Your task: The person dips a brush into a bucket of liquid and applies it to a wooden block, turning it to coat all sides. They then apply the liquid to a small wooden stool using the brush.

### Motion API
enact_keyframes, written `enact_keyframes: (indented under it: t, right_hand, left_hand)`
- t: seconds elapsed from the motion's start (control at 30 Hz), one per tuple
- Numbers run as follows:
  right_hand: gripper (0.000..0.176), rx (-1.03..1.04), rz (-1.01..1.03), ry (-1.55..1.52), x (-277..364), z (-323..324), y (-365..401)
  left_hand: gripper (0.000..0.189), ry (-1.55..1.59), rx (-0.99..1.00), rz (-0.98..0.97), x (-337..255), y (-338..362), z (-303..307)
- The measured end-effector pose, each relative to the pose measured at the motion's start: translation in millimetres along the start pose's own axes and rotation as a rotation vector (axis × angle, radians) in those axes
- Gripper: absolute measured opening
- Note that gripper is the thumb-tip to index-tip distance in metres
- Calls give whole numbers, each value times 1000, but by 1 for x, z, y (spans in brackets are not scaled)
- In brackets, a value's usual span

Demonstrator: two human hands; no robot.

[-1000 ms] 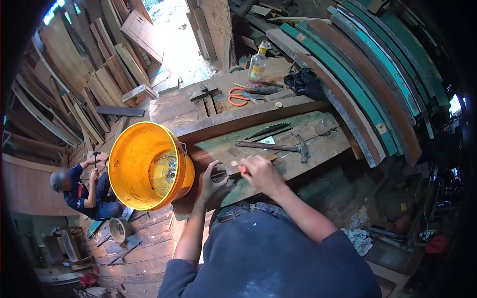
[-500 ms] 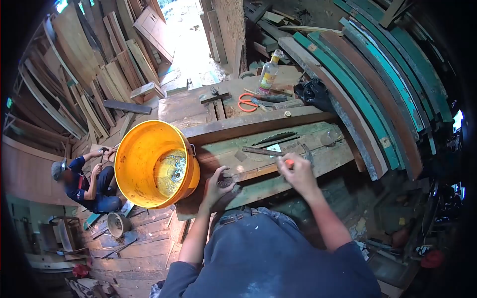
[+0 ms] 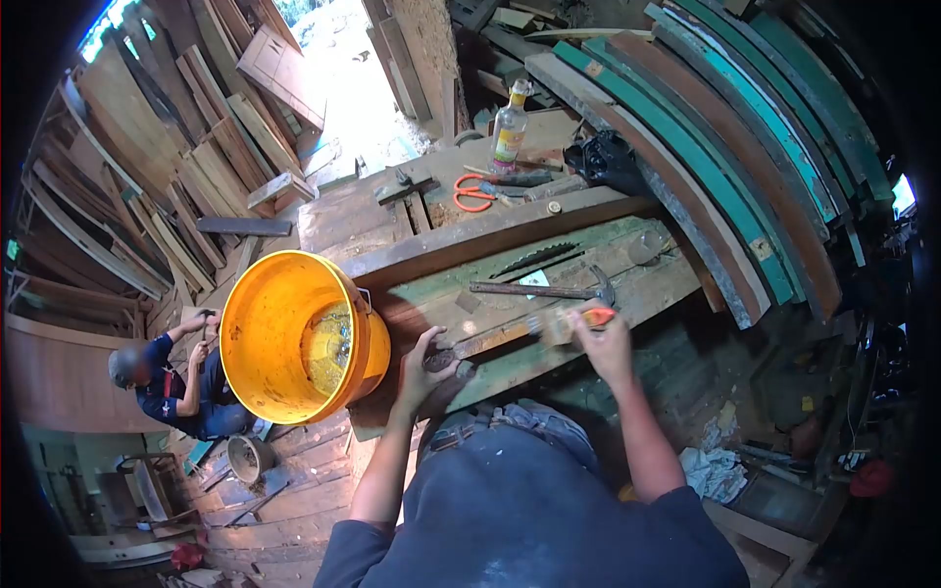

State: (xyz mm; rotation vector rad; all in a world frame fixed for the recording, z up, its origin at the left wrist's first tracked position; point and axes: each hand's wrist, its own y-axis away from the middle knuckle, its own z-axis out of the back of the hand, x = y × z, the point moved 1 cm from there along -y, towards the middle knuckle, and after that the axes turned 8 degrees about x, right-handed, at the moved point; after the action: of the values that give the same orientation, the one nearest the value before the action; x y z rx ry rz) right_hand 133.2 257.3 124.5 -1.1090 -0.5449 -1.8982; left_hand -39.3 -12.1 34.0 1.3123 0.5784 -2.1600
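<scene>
My left hand [image 3: 423,368] is closed round a small dark lump [image 3: 439,361] at the near edge of the green-stained workbench [image 3: 637,304]. To the right, my right hand [image 3: 603,345] grips an orange-handled brush [image 3: 594,317], its pale head pointing left and blurred. A narrow wooden strip [image 3: 500,336] lies on the bench between the hands. Beyond it rests a hammer [image 3: 539,290], with a small white card [image 3: 534,280] beside its handle and a dark saw blade [image 3: 537,258] farther back. Left of my left hand stands a yellow bucket [image 3: 377,358] with some liquid inside.
Orange-handled scissors [image 3: 474,194], a glass bottle [image 3: 509,127] and a black bag [image 3: 608,162] sit at the back. Curved green and brown boards [image 3: 706,137] are stacked at the right. Another person [image 3: 186,382] crouches at the left near a grey bowl [image 3: 249,458].
My right hand has shifted slightly right, and the brush head now shows clear of the hammer. The camera view has moved a little. My left hand keeps its hold.
</scene>
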Motion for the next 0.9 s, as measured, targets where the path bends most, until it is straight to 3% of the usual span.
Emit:
enact_keyframes:
  t: [0.07,0.2,0.3,0.37,0.43,0.6,0.63,0.77,0.9]
  right_hand:
    - [10,-82,63,95,11,20,4]
    - [10,-113,104,89,15,-1,11]
    - [12,9,379,290,39,-39,21]
    - [14,72,350,3,52,-59,26]
    - [11,153,389,-48,69,-68,26]
    - [13,149,93,-149,42,-45,7]
    - [15,188,-87,-169,44,-28,3]
    - [12,15,3,108,26,18,-8]
    - [11,-18,139,245,42,11,-5]
  left_hand:
    - [65,-40,-3,10,-5,4,0]
    - [63,-89,-42,-29,-6,2,-1]
    - [62,-22,-45,31,-1,6,-5]
    - [62,-8,-59,-5,-11,4,-3]
    - [63,-60,-62,-25,-12,4,-3]
    - [71,3,-64,35,-9,10,-7]
    - [72,1,-61,37,-12,11,-6]
    - [71,-14,-39,34,-18,11,-3]
    - [70,-16,-75,-35,-10,9,-5]
